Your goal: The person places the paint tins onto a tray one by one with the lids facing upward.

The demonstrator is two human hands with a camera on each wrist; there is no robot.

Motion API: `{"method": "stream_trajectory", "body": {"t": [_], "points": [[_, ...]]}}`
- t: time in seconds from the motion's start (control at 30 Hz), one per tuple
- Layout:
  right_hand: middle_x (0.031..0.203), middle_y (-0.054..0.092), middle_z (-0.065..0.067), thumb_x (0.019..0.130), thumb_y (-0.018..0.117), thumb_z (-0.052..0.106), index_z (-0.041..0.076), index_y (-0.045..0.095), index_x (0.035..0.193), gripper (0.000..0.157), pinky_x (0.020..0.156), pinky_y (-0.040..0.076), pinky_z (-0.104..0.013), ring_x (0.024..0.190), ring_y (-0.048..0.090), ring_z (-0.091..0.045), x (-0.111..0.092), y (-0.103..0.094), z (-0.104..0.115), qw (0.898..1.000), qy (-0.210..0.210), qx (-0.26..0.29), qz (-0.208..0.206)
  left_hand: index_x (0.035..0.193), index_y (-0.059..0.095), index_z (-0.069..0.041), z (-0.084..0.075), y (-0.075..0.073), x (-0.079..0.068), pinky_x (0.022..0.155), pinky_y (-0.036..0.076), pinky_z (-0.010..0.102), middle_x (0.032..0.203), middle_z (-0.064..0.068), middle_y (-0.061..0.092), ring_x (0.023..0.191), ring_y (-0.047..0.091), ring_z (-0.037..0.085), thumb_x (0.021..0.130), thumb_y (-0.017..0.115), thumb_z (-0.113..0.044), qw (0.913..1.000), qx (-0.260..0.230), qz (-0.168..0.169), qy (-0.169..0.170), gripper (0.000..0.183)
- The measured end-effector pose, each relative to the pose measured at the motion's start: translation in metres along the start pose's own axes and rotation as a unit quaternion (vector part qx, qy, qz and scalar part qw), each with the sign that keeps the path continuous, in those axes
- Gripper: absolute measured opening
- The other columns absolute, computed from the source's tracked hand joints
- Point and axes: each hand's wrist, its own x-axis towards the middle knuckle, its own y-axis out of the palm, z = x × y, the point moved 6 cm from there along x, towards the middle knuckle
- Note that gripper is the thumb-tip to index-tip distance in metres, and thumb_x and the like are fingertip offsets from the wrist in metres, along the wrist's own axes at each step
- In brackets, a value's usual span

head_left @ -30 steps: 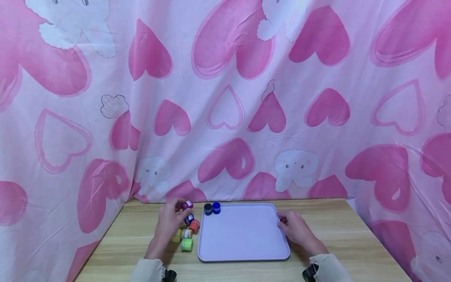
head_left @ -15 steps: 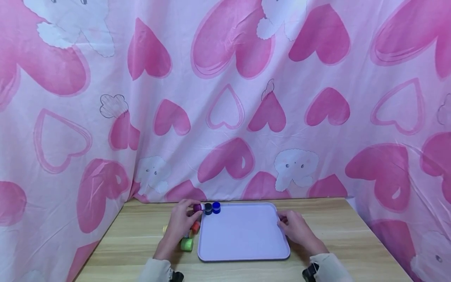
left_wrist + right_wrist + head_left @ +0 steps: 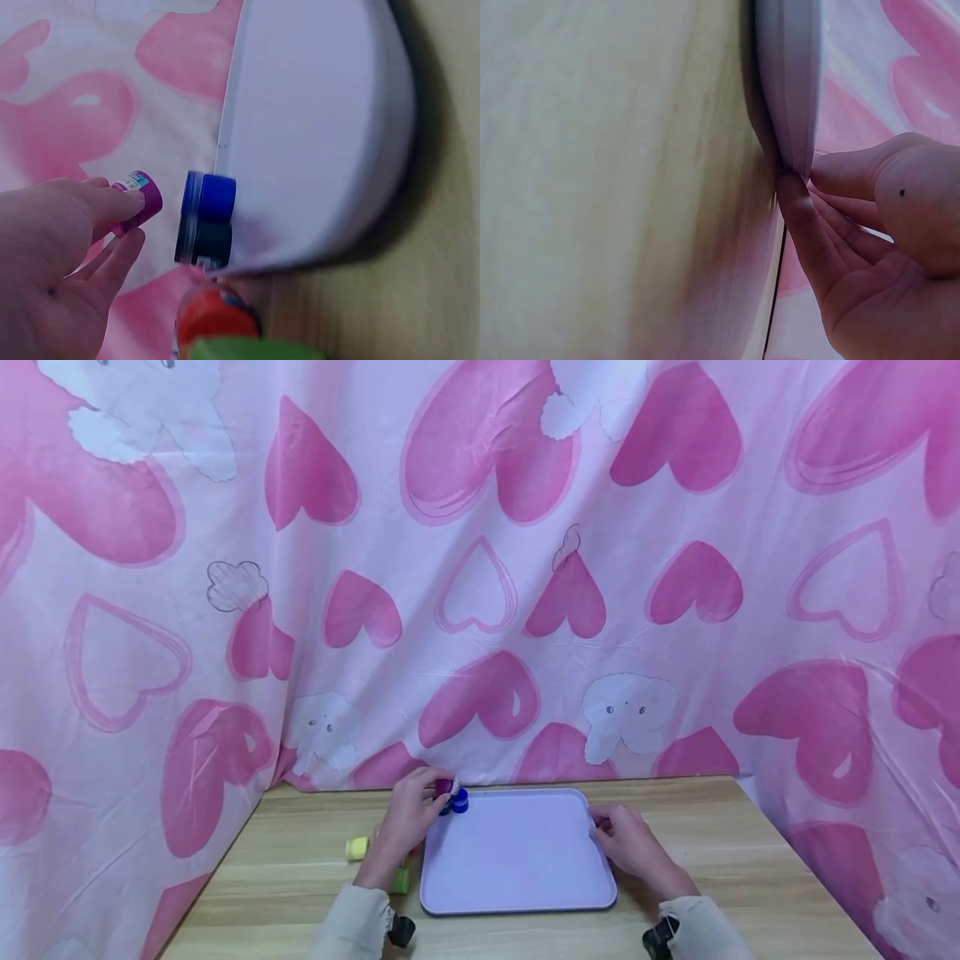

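My left hand (image 3: 414,810) pinches a small purple paint pot (image 3: 142,199) between thumb and fingers, above the far left corner of the pale lilac tray (image 3: 517,852). Right beside it, a blue paint pot (image 3: 217,196) and a black paint pot (image 3: 204,244) stand side by side in that corner. In the head view the left hand partly covers the black one. My right hand (image 3: 633,843) grips the tray's right edge; in the right wrist view the thumb lies over the rim and a finger (image 3: 804,217) is under it.
Left of the tray lie more pots, partly hidden by the left arm: a yellow pot (image 3: 357,848), a green pot (image 3: 401,882) and a red pot (image 3: 217,313). The wooden table (image 3: 285,893) ends at a pink heart-patterned curtain (image 3: 480,693).
My left hand has carried the purple pot rightwards from beside the loose pots, past the tray's left edge, to the black and blue pots. The right hand stays on the tray edge.
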Motion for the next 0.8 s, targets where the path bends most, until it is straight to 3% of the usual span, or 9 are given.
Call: {"method": "stream_trajectory", "body": {"t": [0.17,0.33,0.57,0.67,0.8], "points": [[0.109,0.08,-0.009,0.098,0.076,0.002,-0.004,0.071,0.136,0.038,0.087,0.068,-0.042,0.094,0.072,-0.017,0.0,-0.001,0.001,1.0,-0.005,-0.001,-0.002,0.115,0.081,-0.006,-0.007,0.012,0.008,0.086,0.068,0.032,0.115,0.013,0.076,0.107,0.078,0.029,0.093,0.083,-0.001,0.9999,0.009,0.0,0.008,0.022],[0.107,0.079,-0.009,0.098,0.076,0.001,-0.005,0.071,0.135,0.038,0.085,0.068,-0.041,0.093,0.072,-0.017,0.0,-0.002,0.001,1.0,-0.008,0.001,-0.003,0.11,0.082,-0.007,-0.014,0.022,0.015,0.087,0.069,0.037,0.114,0.013,0.078,0.108,0.076,0.03,0.093,0.083,-0.003,0.9983,0.038,-0.007,0.043,0.017],[0.108,0.079,-0.008,0.098,0.075,0.001,-0.003,0.071,0.136,0.038,0.086,0.068,-0.041,0.094,0.071,-0.016,0.001,-0.001,0.002,1.0,-0.001,-0.001,0.0,0.107,0.082,-0.006,-0.019,0.038,0.017,0.095,0.066,0.045,0.111,0.014,0.078,0.108,0.076,0.032,0.088,0.085,0.005,0.9922,0.076,-0.002,0.099,0.022],[0.107,0.079,-0.007,0.098,0.076,0.001,-0.002,0.072,0.136,0.038,0.086,0.068,-0.041,0.093,0.07,-0.016,0.0,-0.001,0.001,1.0,0.002,-0.001,0.001,0.107,0.08,-0.003,-0.022,0.045,0.018,0.096,0.065,0.045,0.109,0.014,0.079,0.107,0.076,0.031,0.086,0.084,0.01,0.9887,0.077,0.005,0.129,0.025],[0.108,0.079,-0.008,0.098,0.076,0.0,-0.002,0.072,0.136,0.039,0.086,0.068,-0.041,0.093,0.071,-0.017,0.0,0.0,-0.001,1.0,0.005,0.001,0.001,0.108,0.079,-0.002,-0.022,0.052,0.018,0.094,0.065,0.042,0.107,0.013,0.079,0.105,0.077,0.029,0.087,0.083,0.01,0.9869,0.075,0.024,0.14,0.024]]}}
